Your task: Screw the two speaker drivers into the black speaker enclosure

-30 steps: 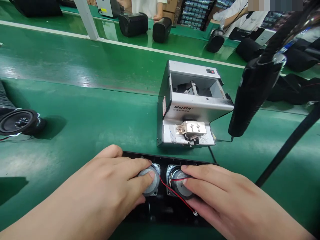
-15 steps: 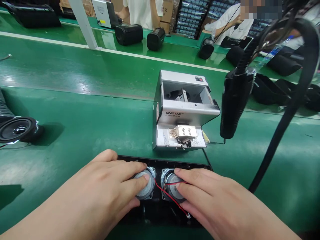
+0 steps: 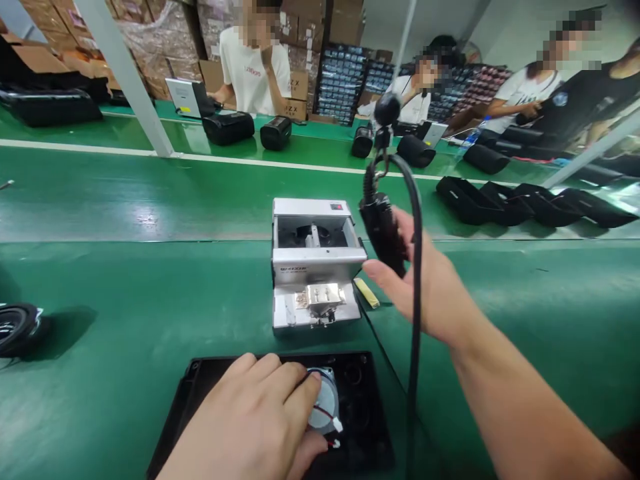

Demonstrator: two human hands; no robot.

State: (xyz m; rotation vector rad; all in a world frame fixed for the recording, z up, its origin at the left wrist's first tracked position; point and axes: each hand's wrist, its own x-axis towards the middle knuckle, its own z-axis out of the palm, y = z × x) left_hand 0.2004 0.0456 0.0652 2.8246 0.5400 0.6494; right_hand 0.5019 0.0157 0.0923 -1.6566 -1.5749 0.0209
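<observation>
Progress: round silver speaker driver (image 3: 323, 408) seated in black plastic panel (image 3: 200, 393) on green belt, no screw seen in it yet. Left hand (image 3: 250, 420) flat on driver, fingers together, pressing down. Right hand (image 3: 425, 280) fingers curled around black hanging electric screwdriver (image 3: 383, 230), beside grey metal screw feeder box (image 3: 313, 267). Fastening judged still ahead.

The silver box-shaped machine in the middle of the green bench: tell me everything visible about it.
The silver machine is a boxy unit that looks like metal, standing upright on the green bench. Its open top shows a dark well with an upright metal part inside; a red switch sits on the rear deck, and small lettering runs across the front band. Below, a stepped ledge carries a shiny bracket. No hand touches it; the right hand is beside it, the black panel lies in front.
</observation>
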